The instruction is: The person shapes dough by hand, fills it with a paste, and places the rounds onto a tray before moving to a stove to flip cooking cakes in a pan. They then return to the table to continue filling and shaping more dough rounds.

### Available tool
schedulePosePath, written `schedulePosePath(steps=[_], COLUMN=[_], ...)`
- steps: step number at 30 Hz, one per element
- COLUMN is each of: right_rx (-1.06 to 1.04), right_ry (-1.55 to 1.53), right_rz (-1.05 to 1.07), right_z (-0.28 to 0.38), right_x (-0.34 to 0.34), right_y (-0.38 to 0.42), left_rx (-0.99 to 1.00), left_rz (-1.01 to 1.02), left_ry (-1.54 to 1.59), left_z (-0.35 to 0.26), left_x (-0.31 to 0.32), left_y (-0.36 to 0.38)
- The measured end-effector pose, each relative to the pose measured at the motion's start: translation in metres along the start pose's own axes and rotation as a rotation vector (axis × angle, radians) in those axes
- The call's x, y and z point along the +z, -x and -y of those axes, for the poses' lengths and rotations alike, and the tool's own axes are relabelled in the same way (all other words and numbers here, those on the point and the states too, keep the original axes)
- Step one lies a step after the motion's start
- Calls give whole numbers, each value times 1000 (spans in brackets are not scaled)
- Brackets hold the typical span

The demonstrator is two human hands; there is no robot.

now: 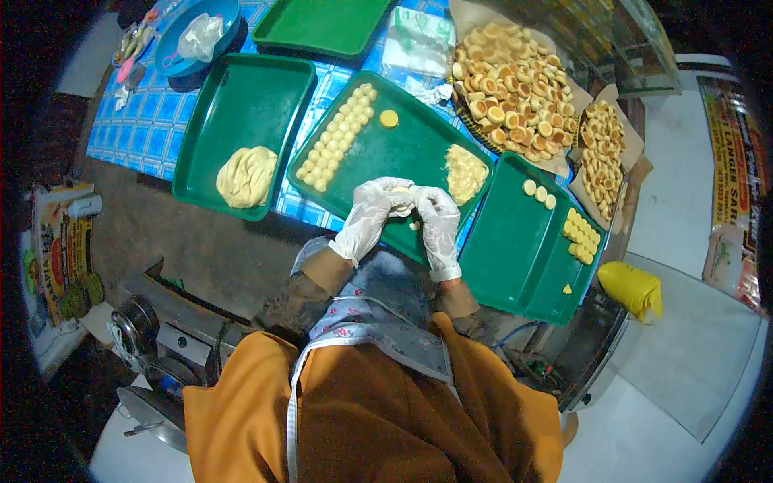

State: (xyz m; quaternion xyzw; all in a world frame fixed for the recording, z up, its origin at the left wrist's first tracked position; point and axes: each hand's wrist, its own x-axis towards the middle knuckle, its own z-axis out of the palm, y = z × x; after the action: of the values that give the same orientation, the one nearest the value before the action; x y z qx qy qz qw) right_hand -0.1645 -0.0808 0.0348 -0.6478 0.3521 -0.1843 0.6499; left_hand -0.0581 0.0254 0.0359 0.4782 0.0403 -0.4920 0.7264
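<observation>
Both hands wear thin clear plastic gloves and meet over the near edge of a green tray [403,141]. My left hand [375,211] is closed around a small piece of pale dough [399,191]. My right hand [437,211] touches the same piece with its fingers pinched together; how much of it they grip is hidden. Rows of small dough balls [336,138] fill the tray's left side. One flat yellow round [389,119] sits near them. A soft heap of pale yellow filling [466,174] lies at the tray's right end, beyond my right hand.
To the left, a green tray [211,145] holds a large dough lump [246,176]. Green trays at right hold pale rounds [539,194] and stacked yellow pieces [581,236]. Baked rounds [515,84] are heaped behind. A blue basin [224,50] stands far left.
</observation>
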Motion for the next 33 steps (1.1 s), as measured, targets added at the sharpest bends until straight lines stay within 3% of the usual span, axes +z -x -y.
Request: schedulePosePath(steps=[2, 5, 8, 9, 12, 15, 16, 19, 20, 23, 26, 29, 30, 31, 33], right_rx=[-60, 172, 34, -29, 82, 174, -165, -226, -237, -230, -324, -66, -125, -326, -386], right_ry=[-21, -21, 333, 268, 142, 602, 756, 1136, 1122, 700, 564, 6, 57, 294, 447], right_rz=[-19, -53, -125, -175, -59, 130, 118, 203, 162, 29, 1, -73, -47, 19, 23], right_z=[-5, -9, 5, -23, -13, -10, -18, -21, -22, -28, 6, 42, 31, 34, 24], right_x=[4, 5, -1, -13, -30, -32, -24, -25, -24, -25, -19, 8, 10, 10, 12], right_y=[-2, -6, -1, -7, 8, 21, 22, 30, 30, 31, 26, 24, 22, 18, 15], left_rx=[31, 26, -23, -24, -19, -44, -65, -100, -102, -119, -126, -126, -113, -97, -85], left_rz=[6, 9, 85, 84, 63, 120, 131, 133, 144, 184, 189, 220, 243, 264, 257], left_ry=[-24, -4, 141, 181, 273, 297, 300, 300, 304, 336, 309, 289, 299, 309, 278], left_z=[-1, 0, 1, -1, -19, -19, -22, -28, -28, -24, -31, -33, -35, -37, -34], left_x=[1, 2, -5, -9, -17, -26, -24, -23, -22, -20, -16, -6, 0, 3, -1], left_y=[0, 4, 5, 5, 12, 11, 12, 18, 18, 14, 16, 18, 19, 19, 16])
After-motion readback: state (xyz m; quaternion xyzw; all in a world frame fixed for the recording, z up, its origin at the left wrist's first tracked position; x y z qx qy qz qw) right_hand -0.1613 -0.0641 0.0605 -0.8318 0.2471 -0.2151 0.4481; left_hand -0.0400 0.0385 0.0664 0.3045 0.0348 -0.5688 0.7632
